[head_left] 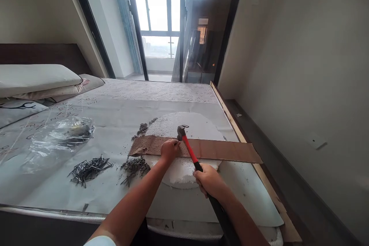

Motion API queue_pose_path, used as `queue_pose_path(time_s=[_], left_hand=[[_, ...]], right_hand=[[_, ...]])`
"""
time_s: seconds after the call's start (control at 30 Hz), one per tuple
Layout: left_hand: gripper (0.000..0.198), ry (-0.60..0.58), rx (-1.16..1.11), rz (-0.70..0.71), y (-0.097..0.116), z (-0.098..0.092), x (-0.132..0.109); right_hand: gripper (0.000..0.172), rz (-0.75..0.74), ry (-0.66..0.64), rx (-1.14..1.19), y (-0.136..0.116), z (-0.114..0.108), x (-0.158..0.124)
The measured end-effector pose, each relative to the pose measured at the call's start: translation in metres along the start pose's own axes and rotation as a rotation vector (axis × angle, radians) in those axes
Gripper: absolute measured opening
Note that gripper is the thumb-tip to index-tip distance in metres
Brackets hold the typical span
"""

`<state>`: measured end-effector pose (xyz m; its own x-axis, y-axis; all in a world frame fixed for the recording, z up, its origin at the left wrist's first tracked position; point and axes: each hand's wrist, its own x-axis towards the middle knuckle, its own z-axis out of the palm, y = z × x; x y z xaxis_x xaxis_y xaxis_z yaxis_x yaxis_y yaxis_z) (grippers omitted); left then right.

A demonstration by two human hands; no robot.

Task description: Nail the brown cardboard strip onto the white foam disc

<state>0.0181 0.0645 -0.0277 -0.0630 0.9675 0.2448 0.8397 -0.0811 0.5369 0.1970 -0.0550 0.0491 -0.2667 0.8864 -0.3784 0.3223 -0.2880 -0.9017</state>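
The right hand (209,180) is gripping a red-handled claw hammer (189,148), its head hanging just beside the closed left hand (169,151), which is resting on a pierced brown board (219,150) across white foam (180,125). Whatever it pinches is hidden; a glancing blow could strike those fingers.

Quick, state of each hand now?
Left hand: closed, pinched at the brown board; what it holds is too small to tell.
Right hand: closed, holding a red-handled hammer.

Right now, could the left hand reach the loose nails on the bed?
Probably yes: the left hand rests on the perforated board, and only a low debris heap lies toward the nails.
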Motion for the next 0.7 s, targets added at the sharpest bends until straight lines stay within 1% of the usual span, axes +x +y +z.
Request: queue_pose_path(time_s=[0.1,0.17,0.3,0.37,0.47,0.53,0.6,0.7], left_hand=[[0.026,-0.016,0.006,0.002,0.0,0.0,-0.001],[0.026,-0.021,-0.007,0.002,0.001,0.0,-0.002],[0.024,-0.024,0.002,-0.004,-0.001,0.0,-0.002],[0.023,-0.036,0.021,-0.005,-0.002,0.0,-0.002],[0.022,-0.047,0.029,0.004,-0.005,0.001,-0.002],[0.023,-0.049,0.037,0.014,-0.005,0.002,-0.002],[0.023,-0.048,0.047,0.017,-0.005,0.002,-0.002],[0.021,-0.068,0.029,0.024,-0.007,-0.001,-0.003]], right_hand=[[0.011,-0.085,0.05,-0.019,-0.004,0.0,-0.006],[0.01,-0.115,0.059,0.001,-0.005,-0.001,-0.008],[0.011,-0.018,0.031,-0.032,0.0,0.002,-0.002],[0.011,0.002,0.035,-0.05,0.002,0.004,0.001],[0.009,-0.084,0.083,-0.035,0.003,0.004,-0.001],[0.008,-0.122,0.088,-0.007,0.004,0.004,-0.002],[0.009,-0.093,0.072,-0.011,0.005,0.005,0.001],[0.012,-0.008,0.041,-0.042,0.009,0.009,0.007]])
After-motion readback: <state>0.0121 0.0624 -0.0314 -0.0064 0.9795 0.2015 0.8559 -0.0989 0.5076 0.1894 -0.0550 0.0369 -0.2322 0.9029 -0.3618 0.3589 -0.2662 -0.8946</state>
